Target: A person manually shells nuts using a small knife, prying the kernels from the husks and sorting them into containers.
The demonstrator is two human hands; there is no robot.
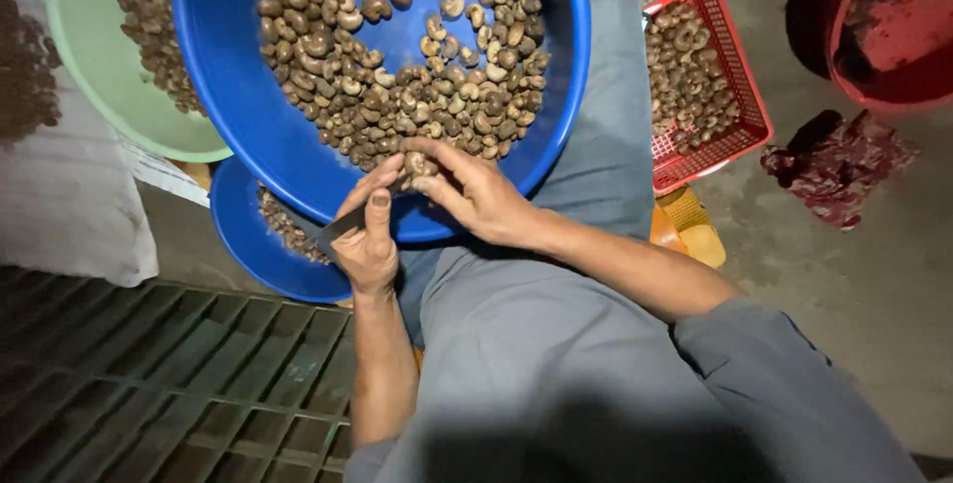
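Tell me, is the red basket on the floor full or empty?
Partly full. The red basket holds a layer of cashew nuts, and its mesh bottom shows bare at the near end.

Dim concrete floor, light from above.
Grey concrete floor [854, 275] stained at right; dark slatted metal grate [169, 384] lower left; white sack [60, 195] at left edge; crumpled red cloth [839, 160] lying on floor.

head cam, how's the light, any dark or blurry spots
Head view: light falls brightest on the blue basin and its nuts; both hands, left hand and right hand, read sharp; the metal grate and frame corners sink into shadow.
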